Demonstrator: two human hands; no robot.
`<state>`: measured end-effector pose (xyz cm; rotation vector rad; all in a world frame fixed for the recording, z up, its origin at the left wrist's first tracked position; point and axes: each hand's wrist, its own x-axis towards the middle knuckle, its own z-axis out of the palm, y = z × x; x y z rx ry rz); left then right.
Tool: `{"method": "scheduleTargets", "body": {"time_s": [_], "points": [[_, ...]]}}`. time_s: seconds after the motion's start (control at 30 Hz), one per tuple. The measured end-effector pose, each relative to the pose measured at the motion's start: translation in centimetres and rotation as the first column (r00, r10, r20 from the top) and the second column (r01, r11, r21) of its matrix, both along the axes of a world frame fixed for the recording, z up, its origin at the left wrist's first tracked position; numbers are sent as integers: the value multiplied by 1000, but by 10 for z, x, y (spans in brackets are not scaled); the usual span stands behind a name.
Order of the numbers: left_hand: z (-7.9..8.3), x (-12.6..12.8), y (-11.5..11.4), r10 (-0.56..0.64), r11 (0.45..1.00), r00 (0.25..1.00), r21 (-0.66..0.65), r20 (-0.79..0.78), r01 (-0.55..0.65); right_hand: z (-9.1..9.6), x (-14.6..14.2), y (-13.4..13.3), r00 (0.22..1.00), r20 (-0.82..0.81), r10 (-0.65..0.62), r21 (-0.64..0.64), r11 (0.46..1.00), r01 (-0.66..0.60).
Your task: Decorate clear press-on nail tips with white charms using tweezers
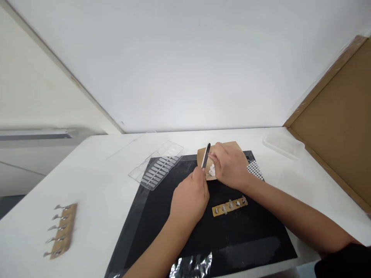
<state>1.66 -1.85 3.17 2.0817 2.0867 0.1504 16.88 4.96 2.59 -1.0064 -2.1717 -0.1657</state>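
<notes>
Your left hand (189, 195) is closed up, with its fingertips pinching the low end of a flat stick (206, 154), which is black with a white edge. The stick points up and away from you, over the near part of a brown paper (202, 156). Your right hand (232, 166) is curled, with its fingertips right by the stick. You can't tell if they pinch something small. White bits (212, 170) sit on the brown paper, between your 2 hands.

Below your right hand, a short tan strip (227, 209) with 5 little posts lies on the black mat (162, 216). To your left, a clear tray (151, 187) with rows of pale tips lies partly on the mat. Farther left, another strip (66, 231) with 5 posts is on the white table (95, 193).
</notes>
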Motion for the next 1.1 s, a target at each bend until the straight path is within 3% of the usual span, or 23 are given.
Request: {"method": "scheduleTargets", "body": {"time_s": [0.1, 0.23, 0.33, 0.47, 0.6, 0.8, 0.93, 1.1], "points": [[1, 1, 0, 0, 1000, 1000, -18, -9, 0, 1, 1, 1, 997, 44, 70, -14, 998, -69], [2, 1, 1, -8, 1000, 1000, -6, -12, 7, 4, 1, 1, 1000, -13, -2, -40, 999, 2], [1, -1, 3, -11, 1000, 999, -13, -38, 10, 5, 0, 1, 996, 32, 86, -60, 995, -84], [-1, -2, 3, -36, 999, 998, 8, -44, 36, 3, 1, 1, 999, -23, 31, -63, 998, -32], [-4, -3, 5, -64, 998, 998, -19, -13, 63, 3, 3, -2, 991, 61, 119, -79, 990, -114], [1, -9, 15, 102, 992, 994, 74, -36, -99, 20, 14, -10, 987, -9, 161, -131, 978, -161], [3, -20, 22, 209, 978, 975, 35, -73, -207, 20, 32, -25, 980, -23, 198, -21, 980, -198], [-2, -32, 25, 235, 969, 965, -45, -118, -241, 5, 52, -50, 979, 4, 206, 161, 966, -204]]}}
